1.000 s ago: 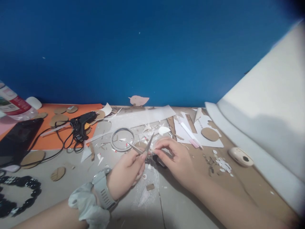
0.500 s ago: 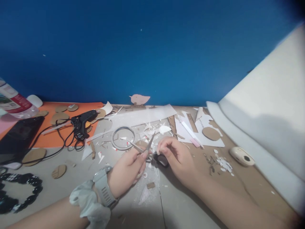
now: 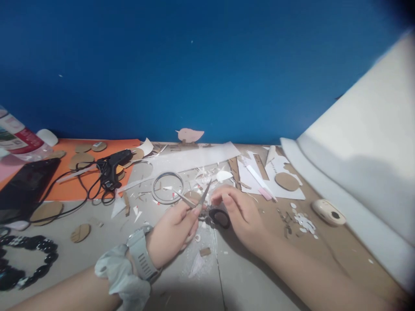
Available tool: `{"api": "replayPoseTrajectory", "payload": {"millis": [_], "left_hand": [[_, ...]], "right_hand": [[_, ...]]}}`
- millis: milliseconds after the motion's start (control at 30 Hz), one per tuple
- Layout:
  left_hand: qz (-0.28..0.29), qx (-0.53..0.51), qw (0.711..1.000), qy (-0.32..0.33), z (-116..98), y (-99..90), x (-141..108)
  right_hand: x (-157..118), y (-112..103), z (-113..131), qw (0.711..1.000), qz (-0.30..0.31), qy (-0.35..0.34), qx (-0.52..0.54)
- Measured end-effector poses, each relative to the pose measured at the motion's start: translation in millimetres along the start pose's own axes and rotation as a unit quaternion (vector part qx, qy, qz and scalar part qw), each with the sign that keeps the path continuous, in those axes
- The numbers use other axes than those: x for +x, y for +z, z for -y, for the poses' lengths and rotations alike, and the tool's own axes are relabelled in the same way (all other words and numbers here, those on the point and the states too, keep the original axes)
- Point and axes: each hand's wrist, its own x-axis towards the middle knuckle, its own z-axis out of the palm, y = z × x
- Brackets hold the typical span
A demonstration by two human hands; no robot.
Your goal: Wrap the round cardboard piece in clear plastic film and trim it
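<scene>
My left hand (image 3: 177, 226) is closed around the scissors (image 3: 205, 196) near their pivot. The two blades stand apart and point away from me. A black handle loop (image 3: 220, 219) sticks out to the right of the left hand; the other loop is hidden. Just beside that loop is my right hand (image 3: 238, 211), its fingers loosely bent, the thumb apart from them, and nothing visible in them. Whether it touches the loop I cannot tell. Beyond the blades lie a roll of tape (image 3: 167, 188) on its side and paper scraps (image 3: 224, 176).
A black glue gun (image 3: 113, 168) with its cord lies on orange paper (image 3: 97, 190) at left, near a bottle (image 3: 22, 138) and a phone (image 3: 27, 185). Cardboard discs (image 3: 80, 233), a black bead bracelet (image 3: 29, 259), white paper discs (image 3: 305, 222) and a cream case (image 3: 328, 212) surround the hands.
My right hand's fingers have loosened and shifted slightly left and up, and more of the black handle loop shows. My left hand and the scissors have stayed in place.
</scene>
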Motion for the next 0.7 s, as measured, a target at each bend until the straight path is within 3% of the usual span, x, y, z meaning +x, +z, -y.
{"api": "replayPoseTrajectory", "payload": {"millis": [333,700], "left_hand": [[0.004,-0.013,1.000,-0.011,-2.9,0.9,-0.9],[0.001,0.020,1.000,0.002,-3.6,0.5,-1.3]], "right_hand": [[1.3,1.4,2.1,0.999,-0.019,0.001,-0.026],[1.7,0.5,2.9,0.999,0.002,0.033,-0.038]]}}
